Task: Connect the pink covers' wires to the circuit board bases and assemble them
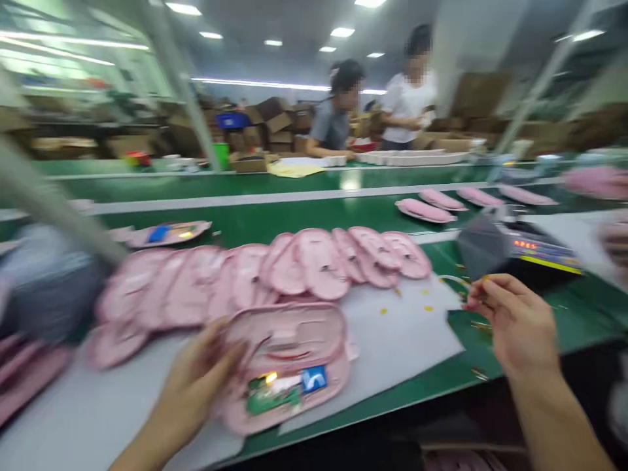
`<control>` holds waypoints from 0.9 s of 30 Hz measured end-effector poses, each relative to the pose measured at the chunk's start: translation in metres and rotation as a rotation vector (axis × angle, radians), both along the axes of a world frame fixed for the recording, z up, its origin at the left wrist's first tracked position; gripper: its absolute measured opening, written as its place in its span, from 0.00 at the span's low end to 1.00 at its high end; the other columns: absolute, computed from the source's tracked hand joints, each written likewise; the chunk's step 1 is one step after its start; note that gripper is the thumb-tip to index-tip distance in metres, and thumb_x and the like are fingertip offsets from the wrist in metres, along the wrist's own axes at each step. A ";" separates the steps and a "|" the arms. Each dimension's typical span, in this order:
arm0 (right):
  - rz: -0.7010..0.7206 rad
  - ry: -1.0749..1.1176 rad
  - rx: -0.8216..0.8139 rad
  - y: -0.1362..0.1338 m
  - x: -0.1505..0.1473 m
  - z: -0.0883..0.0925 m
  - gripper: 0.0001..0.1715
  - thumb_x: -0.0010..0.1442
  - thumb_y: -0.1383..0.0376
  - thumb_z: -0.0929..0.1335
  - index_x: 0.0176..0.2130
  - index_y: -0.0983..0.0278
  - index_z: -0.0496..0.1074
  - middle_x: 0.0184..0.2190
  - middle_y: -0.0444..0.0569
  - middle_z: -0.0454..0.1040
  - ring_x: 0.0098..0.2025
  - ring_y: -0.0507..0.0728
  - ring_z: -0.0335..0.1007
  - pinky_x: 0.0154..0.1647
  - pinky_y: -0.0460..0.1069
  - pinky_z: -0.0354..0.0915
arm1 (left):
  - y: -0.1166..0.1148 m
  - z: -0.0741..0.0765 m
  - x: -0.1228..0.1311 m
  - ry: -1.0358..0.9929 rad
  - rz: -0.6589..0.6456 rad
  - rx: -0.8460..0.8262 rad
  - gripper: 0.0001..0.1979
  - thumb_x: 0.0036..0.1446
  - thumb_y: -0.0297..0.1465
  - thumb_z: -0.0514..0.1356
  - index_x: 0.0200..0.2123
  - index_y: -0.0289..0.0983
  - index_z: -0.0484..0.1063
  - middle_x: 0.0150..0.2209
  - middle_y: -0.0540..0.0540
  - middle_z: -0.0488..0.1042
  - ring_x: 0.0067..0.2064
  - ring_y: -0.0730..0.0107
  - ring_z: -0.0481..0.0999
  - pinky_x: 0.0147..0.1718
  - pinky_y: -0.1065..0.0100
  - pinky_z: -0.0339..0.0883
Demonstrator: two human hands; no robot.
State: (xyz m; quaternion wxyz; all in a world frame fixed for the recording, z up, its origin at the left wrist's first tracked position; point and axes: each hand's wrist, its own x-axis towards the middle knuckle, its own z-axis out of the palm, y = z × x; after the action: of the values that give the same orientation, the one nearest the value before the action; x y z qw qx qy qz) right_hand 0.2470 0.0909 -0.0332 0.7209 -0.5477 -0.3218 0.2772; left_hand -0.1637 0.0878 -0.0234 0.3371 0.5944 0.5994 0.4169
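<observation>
My left hand grips the left edge of an open pink plastic housing and tilts it up from the table. Inside that housing sit a green circuit board, a small blue part and a red wire. My right hand is raised off to the right with thumb and fingertips pinched together. A speck of yellow shows at those fingertips, too small and blurred to name. Just behind the right hand stands a dark machine with a red digital display.
Overlapping pink shells line the white paper behind the housing. Yellow bits lie scattered there. More pink pieces rest on the green conveyor. A slanted post rises at left. Two people work across the line.
</observation>
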 end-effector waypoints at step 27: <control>0.460 -1.583 -0.137 0.012 -0.225 0.061 0.21 0.49 0.51 0.76 0.25 0.62 0.68 0.24 0.44 0.72 0.25 0.55 0.66 0.23 0.48 0.53 | -0.026 -0.016 0.006 -0.578 -0.258 -0.029 0.11 0.56 0.28 0.62 0.44 0.34 0.73 0.33 0.48 0.75 0.28 0.71 0.73 0.26 0.73 0.68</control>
State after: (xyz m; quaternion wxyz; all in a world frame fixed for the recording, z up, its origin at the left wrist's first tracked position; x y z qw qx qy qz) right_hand 0.0224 0.1026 0.0274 0.1712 -0.5439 -0.8209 -0.0309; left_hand -0.1579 0.0615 -0.0389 0.5522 0.5175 0.4042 0.5137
